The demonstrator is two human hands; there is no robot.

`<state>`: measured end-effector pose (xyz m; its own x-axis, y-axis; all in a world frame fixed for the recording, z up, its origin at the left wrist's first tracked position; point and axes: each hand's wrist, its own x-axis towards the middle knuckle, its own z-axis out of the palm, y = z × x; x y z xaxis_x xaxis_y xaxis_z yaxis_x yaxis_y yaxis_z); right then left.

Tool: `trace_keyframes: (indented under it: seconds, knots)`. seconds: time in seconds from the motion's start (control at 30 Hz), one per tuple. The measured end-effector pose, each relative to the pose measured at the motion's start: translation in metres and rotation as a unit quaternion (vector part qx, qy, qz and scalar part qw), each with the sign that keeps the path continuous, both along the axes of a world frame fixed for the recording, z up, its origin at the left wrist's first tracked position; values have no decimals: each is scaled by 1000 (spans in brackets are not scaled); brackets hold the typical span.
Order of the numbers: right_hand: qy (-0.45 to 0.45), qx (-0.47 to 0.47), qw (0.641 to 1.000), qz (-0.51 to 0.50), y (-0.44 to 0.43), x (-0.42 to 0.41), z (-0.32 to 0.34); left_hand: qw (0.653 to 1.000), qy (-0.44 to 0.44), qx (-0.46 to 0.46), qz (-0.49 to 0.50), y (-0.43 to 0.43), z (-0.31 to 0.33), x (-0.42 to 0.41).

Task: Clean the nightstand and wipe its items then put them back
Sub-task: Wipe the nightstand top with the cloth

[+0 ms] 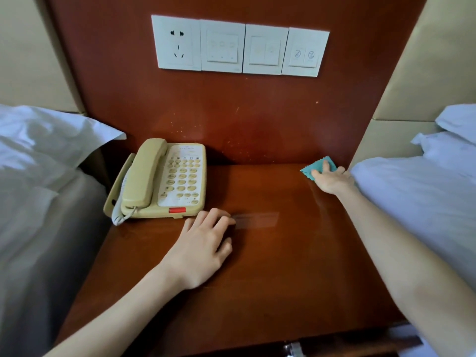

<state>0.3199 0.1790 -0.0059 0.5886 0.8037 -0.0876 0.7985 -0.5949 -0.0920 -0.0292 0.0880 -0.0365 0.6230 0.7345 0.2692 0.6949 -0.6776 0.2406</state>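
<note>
The nightstand has a glossy red-brown wooden top. A beige corded telephone sits at its back left, handset on the cradle. My right hand presses a small teal cloth flat on the back right corner of the top, next to the bed on the right. My left hand rests palm down on the wood just in front of the telephone, fingers slightly curled, holding nothing.
A red-brown wall panel rises behind the nightstand, with a row of white sockets and switches. Beds with white pillows and sheets flank it on the left and right. A metal drawer handle shows at the front edge.
</note>
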Motion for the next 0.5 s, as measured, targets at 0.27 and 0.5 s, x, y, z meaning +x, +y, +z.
trace_keyframes:
  seconds: [0.27,0.5]
  knots:
    - [-21,-12,999,-23,-68,-11,-6,1000,9,12,3,0,0,4]
    - [-29,-13,998,-62,-130,-26,-7,1000,12,0,13,-2,0,4]
